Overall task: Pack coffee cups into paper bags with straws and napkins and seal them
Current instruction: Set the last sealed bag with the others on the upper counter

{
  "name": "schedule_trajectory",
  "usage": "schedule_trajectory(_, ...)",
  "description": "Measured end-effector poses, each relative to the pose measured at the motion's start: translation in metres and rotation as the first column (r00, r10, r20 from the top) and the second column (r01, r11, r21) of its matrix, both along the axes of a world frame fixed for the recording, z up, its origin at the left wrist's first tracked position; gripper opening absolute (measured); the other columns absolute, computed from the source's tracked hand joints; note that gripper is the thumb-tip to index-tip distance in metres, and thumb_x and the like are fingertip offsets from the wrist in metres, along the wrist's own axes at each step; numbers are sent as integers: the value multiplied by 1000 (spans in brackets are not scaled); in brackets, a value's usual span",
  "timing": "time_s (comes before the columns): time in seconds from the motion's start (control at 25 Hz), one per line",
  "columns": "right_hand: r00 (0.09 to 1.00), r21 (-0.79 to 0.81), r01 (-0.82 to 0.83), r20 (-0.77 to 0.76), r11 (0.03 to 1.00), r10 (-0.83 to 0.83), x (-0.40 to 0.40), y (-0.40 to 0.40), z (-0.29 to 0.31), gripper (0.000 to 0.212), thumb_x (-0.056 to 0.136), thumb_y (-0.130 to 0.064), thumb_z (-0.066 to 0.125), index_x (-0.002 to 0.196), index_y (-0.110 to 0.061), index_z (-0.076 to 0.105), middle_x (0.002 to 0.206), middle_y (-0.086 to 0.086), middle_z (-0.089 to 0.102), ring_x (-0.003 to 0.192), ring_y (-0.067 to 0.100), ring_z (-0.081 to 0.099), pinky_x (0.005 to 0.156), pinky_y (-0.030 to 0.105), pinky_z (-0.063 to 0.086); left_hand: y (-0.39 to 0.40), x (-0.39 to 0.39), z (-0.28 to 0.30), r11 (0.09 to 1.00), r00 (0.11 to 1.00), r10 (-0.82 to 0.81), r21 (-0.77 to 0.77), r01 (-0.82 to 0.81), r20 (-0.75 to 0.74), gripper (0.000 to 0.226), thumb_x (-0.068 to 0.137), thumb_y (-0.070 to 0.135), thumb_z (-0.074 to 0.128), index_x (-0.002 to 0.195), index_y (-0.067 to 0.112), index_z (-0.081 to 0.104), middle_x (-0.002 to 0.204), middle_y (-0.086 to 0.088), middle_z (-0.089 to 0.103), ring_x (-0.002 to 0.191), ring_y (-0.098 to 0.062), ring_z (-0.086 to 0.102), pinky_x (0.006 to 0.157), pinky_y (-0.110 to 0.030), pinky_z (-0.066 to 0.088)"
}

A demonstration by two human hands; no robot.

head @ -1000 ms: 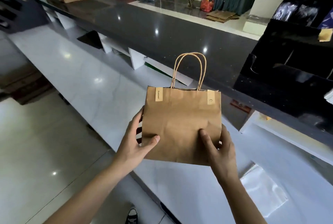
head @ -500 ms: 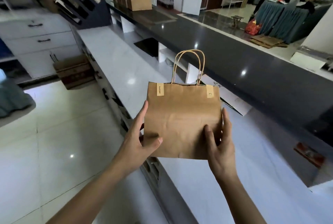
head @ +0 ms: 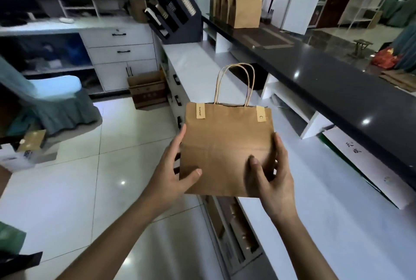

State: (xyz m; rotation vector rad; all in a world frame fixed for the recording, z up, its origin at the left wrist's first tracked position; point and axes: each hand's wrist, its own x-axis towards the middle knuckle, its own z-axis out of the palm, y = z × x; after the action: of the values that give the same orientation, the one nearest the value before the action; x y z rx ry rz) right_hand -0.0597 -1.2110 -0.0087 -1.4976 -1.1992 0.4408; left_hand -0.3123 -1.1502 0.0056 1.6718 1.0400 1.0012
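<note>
Two hands, left hand (head: 167, 175) and right hand (head: 273, 178), grip the sealed paper bag (head: 226, 149) above the near counter edge; four finished bags (head: 236, 7) stand far away, so it probably joins them.

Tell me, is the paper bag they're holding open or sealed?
Sealed: two sticker strips fold over the top edge of the paper bag, held upright between the left hand and right hand.
</note>
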Motion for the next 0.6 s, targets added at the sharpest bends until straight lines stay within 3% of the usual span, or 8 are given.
schedule_trajectory(0.12,997,-5,-80,0,997,80,-22,44,-1,77,92,-60,65,155,-58,22,157,-31,36,140,15,50,103,54,53,24,-26,3,996,996,86,19,-86,-28,100,90,26,78,150,70,10,156,31,31,138,4,41,91,-18,53)
schedule_trajectory(0.32,983,-11,-181,9,983,181,-44,121,-1,79,89,-61,65,155,-58,22,157,-26,39,135,20,54,100,55,55,70,-52,3,983,983,184,-5,-185,-21,100,89,25,78,150,68,13,154,30,34,137,-3,47,91,-14,54)
schedule_trajectory(0.4,976,-11,-218,-5,976,218,-49,156,0,76,92,-58,67,155,-59,23,156,-23,41,135,20,54,99,56,55,95,-57,6,976,976,217,-10,-217,-26,99,90,25,78,150,69,13,150,38,34,135,0,47,92,-18,53)
schedule_trajectory(0.6,956,-4,-294,-16,956,294,-52,253,8,77,93,-47,69,153,-61,22,157,-23,40,134,19,54,101,55,55,171,-59,19,958,958,285,-1,-285,-20,97,91,21,77,150,69,17,141,47,37,126,11,50,88,-10,52)
